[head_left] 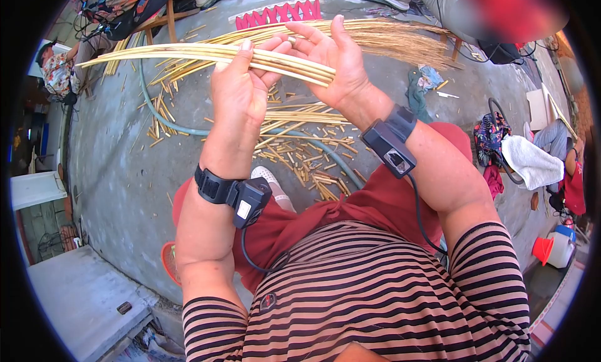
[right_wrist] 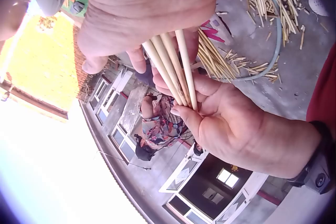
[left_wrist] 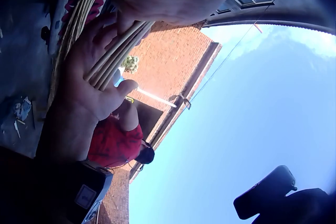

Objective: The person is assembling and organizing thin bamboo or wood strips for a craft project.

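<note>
A small bunch of long pale yellow stalks (head_left: 294, 68) lies across both raised hands in the head view. My left hand (head_left: 241, 89) pinches the bunch between thumb and fingers, with the long ends reaching out to the left. The cut ends lie against the palm of my right hand (head_left: 343, 67), whose fingers are extended and thumb points up. In the right wrist view, the stalks (right_wrist: 170, 69) fan slightly from the left hand's (right_wrist: 231, 116) pinch toward the right palm. The left wrist view shows their ends (left_wrist: 105, 69) at the right hand's (left_wrist: 79, 92) thumb base.
Beyond the hands lies a pile of stalks with brushy heads (head_left: 400, 42), near a pink rack (head_left: 278, 14). Short cut pieces (head_left: 294, 152) litter the ground around a hose (head_left: 341, 165). Other people sit at the left (head_left: 59, 67) and upper right. A cloth (head_left: 422, 83) lies at right.
</note>
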{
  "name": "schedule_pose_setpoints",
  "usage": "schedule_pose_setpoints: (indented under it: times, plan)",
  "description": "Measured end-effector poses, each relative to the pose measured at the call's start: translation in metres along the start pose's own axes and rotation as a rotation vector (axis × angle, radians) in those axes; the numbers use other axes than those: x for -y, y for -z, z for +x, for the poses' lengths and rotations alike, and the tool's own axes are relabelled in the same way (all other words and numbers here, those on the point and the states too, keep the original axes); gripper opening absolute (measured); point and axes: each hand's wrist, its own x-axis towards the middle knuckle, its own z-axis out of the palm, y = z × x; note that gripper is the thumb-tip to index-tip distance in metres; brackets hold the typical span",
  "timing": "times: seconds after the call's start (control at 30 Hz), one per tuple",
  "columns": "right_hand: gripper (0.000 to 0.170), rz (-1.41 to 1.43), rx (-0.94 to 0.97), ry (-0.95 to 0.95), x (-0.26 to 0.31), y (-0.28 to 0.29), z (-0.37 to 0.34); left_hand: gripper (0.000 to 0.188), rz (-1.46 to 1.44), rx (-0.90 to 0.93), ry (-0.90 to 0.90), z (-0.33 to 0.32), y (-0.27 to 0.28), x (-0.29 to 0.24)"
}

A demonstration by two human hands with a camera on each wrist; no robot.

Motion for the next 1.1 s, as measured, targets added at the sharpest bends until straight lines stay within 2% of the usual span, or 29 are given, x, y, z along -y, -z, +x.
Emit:
schedule_pose_setpoints:
  times: [0.13,0.3,0.5,0.6,0.77,0.87,1.03,1.1]
  plan:
    - [0.07,0.013,-0.047,0.055,0.003,0.002,0.003,0.027,-0.013,0.053,-0.012,0.004,-0.003,0.001]
    - [0.067,0.037,0.005,0.008,-0.001,0.0,0.002,0.027,-0.006,0.085,0.036,0.012,0.001,-0.003]
    - [0.066,0.056,0.03,-0.012,-0.005,0.001,0.001,0.031,0.075,0.029,0.026,0.008,-0.007,-0.006]
    - [0.07,0.055,0.06,-0.002,0.0,0.002,0.004,0.031,0.023,0.044,0.028,0.011,-0.007,-0.008]
    - [0.074,0.034,0.152,0.024,0.005,-0.004,0.011,0.029,-0.041,0.072,0.084,0.026,-0.001,-0.014]
    - [0.067,-0.012,0.171,0.079,0.005,-0.012,0.015,0.024,-0.061,0.064,0.086,0.031,-0.002,-0.02]
    - [0.067,-0.212,0.235,0.123,0.0,-0.014,0.018,0.012,-0.093,0.038,0.126,0.034,-0.004,-0.026]
    - [0.068,-0.194,0.239,0.112,-0.001,-0.015,0.018,0.015,-0.106,0.028,0.12,0.033,-0.003,-0.025]
